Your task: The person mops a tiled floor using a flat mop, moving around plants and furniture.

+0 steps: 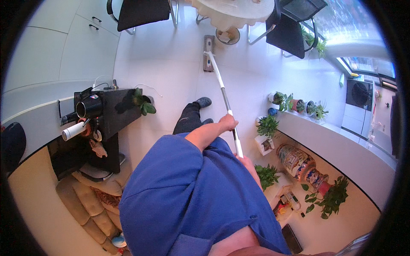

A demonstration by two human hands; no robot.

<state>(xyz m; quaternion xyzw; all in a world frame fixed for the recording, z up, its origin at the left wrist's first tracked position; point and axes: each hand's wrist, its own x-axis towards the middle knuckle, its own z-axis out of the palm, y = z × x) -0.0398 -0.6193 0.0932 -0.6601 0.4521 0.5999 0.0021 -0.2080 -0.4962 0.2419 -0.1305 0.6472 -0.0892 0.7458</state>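
Observation:
A flat mop has its grey pad (209, 64) lying on the pale tiled floor, beside a round waste bin (228, 36). Its white and silver pole (225, 99) slants from the pad towards my body. My left hand (228, 122) is closed around the pole's middle part. Lower in the picture, near my blue shirt, my right hand (246, 163) grips the pole's top end, partly hidden by the shirt. My dark shoe (203, 102) stands left of the pole.
Black chairs (144, 14) flank a cloth-covered table (237, 14) ahead. Potted plants (267, 126) and a large patterned vase (296, 161) stand at the right. A dark cabinet (118, 105) holding a hair dryer and a leafy plant is at the left, with a padded sofa (86, 204) behind.

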